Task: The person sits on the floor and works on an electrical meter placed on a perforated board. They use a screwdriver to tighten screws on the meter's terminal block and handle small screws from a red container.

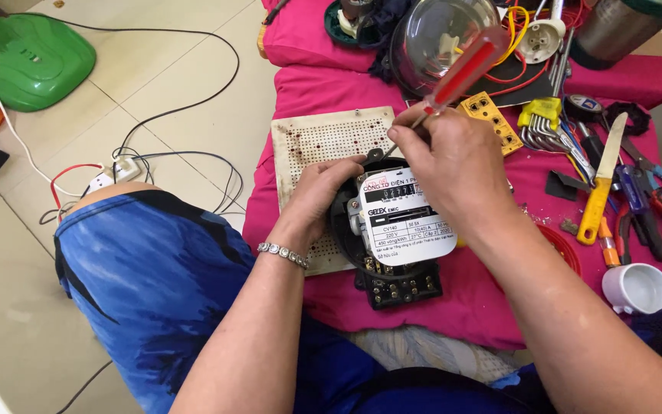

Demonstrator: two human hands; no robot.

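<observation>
A round black electricity meter (392, 230) with a white face plate was held steady on the pink cloth (323, 84), partly over a perforated cream board (323, 142), by the left hand (319, 192), whose fingers were curled against its rim. A red-handled screwdriver (465, 65) was clenched in the right hand (453, 157), its tip set at the meter's upper edge. A yellow-handled knife (601, 184) and pliers (653, 207) lay well apart to the right.

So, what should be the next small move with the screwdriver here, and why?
Probably keep turning the screwdriver in place. The right hand holds it with its tip at the top edge of the electricity meter, and the left hand steadies the meter's side on the perforated board.
</observation>
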